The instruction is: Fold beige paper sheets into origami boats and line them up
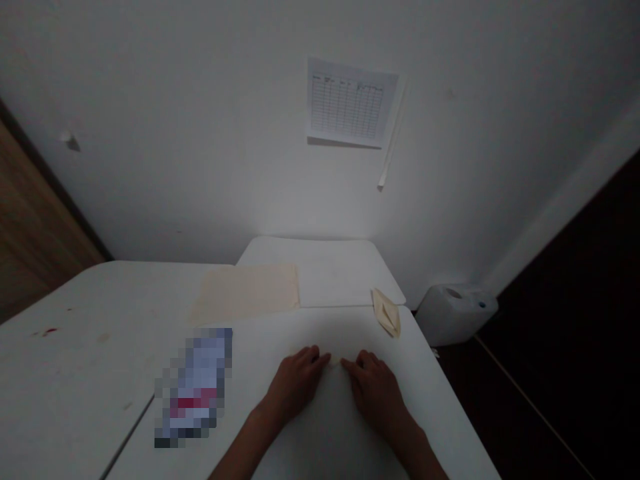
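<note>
My left hand and my right hand lie on a white sheet, possibly paper or cloth, whose edges barely show against the white table. Their fingertips almost meet near a small raised crease in the sheet. The dim light hides whether the fingers grip it or only press on it. Beyond my right hand sits a folded cream sheet. A flat beige sheet lies ahead of my left hand, and a pixelated package lies to its left.
A white padded surface stands at the far end of the table, against the wall. A printed chart is taped to the wall. A white plastic jerrycan stands beyond the right table edge. Small reddish marks dot the table's left part.
</note>
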Available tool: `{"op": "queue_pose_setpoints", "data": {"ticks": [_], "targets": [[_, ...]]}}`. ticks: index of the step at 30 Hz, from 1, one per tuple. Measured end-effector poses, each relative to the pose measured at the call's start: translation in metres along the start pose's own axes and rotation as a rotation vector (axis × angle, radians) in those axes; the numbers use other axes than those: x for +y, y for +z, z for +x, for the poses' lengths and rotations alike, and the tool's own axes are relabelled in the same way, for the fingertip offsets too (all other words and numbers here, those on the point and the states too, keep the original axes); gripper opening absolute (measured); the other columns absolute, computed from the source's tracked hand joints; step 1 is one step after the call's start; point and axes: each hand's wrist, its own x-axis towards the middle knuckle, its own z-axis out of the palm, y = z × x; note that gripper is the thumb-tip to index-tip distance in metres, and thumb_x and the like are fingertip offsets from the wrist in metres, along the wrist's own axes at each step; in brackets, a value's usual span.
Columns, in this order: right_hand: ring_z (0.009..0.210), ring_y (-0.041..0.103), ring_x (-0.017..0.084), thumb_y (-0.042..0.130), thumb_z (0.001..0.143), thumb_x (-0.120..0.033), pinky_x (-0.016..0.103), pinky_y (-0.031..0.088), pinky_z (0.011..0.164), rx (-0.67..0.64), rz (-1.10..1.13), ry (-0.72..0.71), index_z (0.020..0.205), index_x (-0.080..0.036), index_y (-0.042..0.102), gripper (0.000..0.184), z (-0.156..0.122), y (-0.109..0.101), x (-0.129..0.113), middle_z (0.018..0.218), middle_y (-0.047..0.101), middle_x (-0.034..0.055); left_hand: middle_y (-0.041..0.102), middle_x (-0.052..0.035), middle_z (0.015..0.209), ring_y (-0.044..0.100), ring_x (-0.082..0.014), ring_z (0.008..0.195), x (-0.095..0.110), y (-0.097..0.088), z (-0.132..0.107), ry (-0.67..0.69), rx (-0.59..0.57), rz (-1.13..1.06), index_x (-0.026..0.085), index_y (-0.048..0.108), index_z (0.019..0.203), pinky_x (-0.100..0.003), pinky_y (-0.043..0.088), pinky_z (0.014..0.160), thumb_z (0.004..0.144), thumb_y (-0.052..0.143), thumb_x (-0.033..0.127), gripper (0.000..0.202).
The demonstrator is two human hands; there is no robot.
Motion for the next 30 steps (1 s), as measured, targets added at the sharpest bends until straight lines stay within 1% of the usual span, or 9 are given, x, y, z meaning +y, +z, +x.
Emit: {"op": "queue_pose_setpoints", "data": {"ticks": [4, 7, 10, 12, 14, 18, 23, 26, 30], "targets": [[0.09, 0.055, 0.02, 0.047, 0.09, -0.012, 0.03, 0.041, 0.083, 0.04, 0.061, 0.034, 0.113, -0.028, 0.065, 0.034, 0.003, 0.005, 0.0, 0.094, 0.058, 0.0056, 0.064, -0.0082, 0.098, 0.062, -0.0214, 0.092, 0.001, 0.005, -0.007, 0.064, 0.053, 0.029, 0.022, 0.057, 0.118, -0.033, 0.054, 0.074, 0.089, 0.045, 0.007, 0.034], [0.091, 0.055, 0.02, 0.048, 0.089, -0.012, 0.029, 0.041, 0.084, 0.068, 0.098, 0.067, 0.109, -0.027, 0.066, 0.031, 0.007, 0.008, -0.001, 0.096, 0.058, 0.0055, 0.065, -0.0074, 0.097, 0.061, -0.0209, 0.093, 0.006, -0.002, -0.01, 0.093, 0.116, 0.057, 0.023, 0.057, 0.115, -0.034, 0.053, 0.079, 0.09, 0.044, 0.008, 0.032], [0.094, 0.055, 0.021, 0.049, 0.086, -0.011, 0.029, 0.041, 0.086, 0.088, 0.131, 0.083, 0.105, -0.025, 0.067, 0.03, 0.009, 0.009, -0.002, 0.098, 0.058, 0.0056, 0.062, -0.0081, 0.097, 0.06, -0.0224, 0.092, 0.009, -0.015, -0.013, -0.076, 0.12, 0.038, 0.022, 0.061, 0.102, -0.034, 0.053, 0.074, 0.091, 0.05, 0.023, 0.015], [0.094, 0.055, 0.02, 0.048, 0.085, -0.01, 0.029, 0.041, 0.087, 0.099, 0.155, 0.092, 0.104, -0.025, 0.067, 0.03, 0.01, 0.01, -0.002, 0.098, 0.058, 0.0057, 0.057, -0.0115, 0.115, 0.055, -0.0278, 0.105, 0.008, -0.024, -0.017, -0.172, 0.064, -0.024, 0.022, 0.059, 0.109, -0.04, 0.052, 0.081, 0.083, 0.062, 0.036, 0.03], [0.094, 0.055, 0.02, 0.047, 0.085, -0.01, 0.029, 0.042, 0.088, 0.109, 0.182, 0.096, 0.103, -0.024, 0.067, 0.031, 0.01, 0.011, -0.002, 0.098, 0.058, 0.0057, 0.051, -0.0132, 0.127, 0.049, -0.0322, 0.114, 0.005, -0.031, -0.023, -0.216, 0.003, -0.064, 0.021, 0.057, 0.116, -0.048, 0.045, 0.093, 0.074, 0.07, 0.038, 0.047], [0.095, 0.057, 0.02, 0.046, 0.086, -0.011, 0.029, 0.043, 0.088, 0.13, 0.247, 0.085, 0.104, -0.023, 0.067, 0.03, 0.013, 0.012, -0.002, 0.099, 0.059, 0.0059, 0.054, -0.009, 0.122, 0.051, -0.0268, 0.112, -0.002, -0.038, -0.031, -0.27, -0.09, -0.196, 0.023, 0.06, 0.11, -0.043, 0.043, 0.097, 0.076, 0.066, 0.028, 0.035], [0.098, 0.059, 0.021, 0.044, 0.087, -0.015, 0.031, 0.045, 0.089, 0.226, 0.397, 0.081, 0.107, -0.018, 0.066, 0.03, 0.021, 0.015, -0.003, 0.101, 0.062, 0.0088, 0.059, -0.0061, 0.115, 0.054, -0.022, 0.108, -0.007, -0.045, -0.028, -0.266, -0.029, -0.305, 0.023, 0.063, 0.097, -0.035, 0.046, 0.093, 0.081, 0.061, 0.024, 0.016], [0.08, 0.062, 0.019, 0.046, 0.088, -0.021, 0.03, 0.049, 0.077, 0.303, 0.535, 0.114, 0.106, -0.017, 0.066, 0.027, 0.026, 0.019, -0.002, 0.094, 0.065, 0.008, 0.064, -0.005, 0.105, 0.059, -0.0195, 0.1, -0.01, -0.048, -0.027, -0.246, -0.012, -0.299, 0.023, 0.064, 0.092, -0.031, 0.049, 0.086, 0.087, 0.053, 0.024, 0.012], [0.058, 0.059, 0.015, 0.051, 0.089, -0.035, 0.026, 0.049, 0.058, 0.368, 0.716, 0.194, 0.112, -0.015, 0.063, 0.033, 0.034, 0.024, -0.009, 0.082, 0.067, 0.0051, 0.068, -0.0033, 0.091, 0.065, -0.0166, 0.082, -0.013, -0.044, -0.026, -0.267, 0.002, -0.199, 0.023, 0.065, 0.09, -0.027, 0.051, 0.073, 0.093, 0.042, 0.021, 0.023]]}}
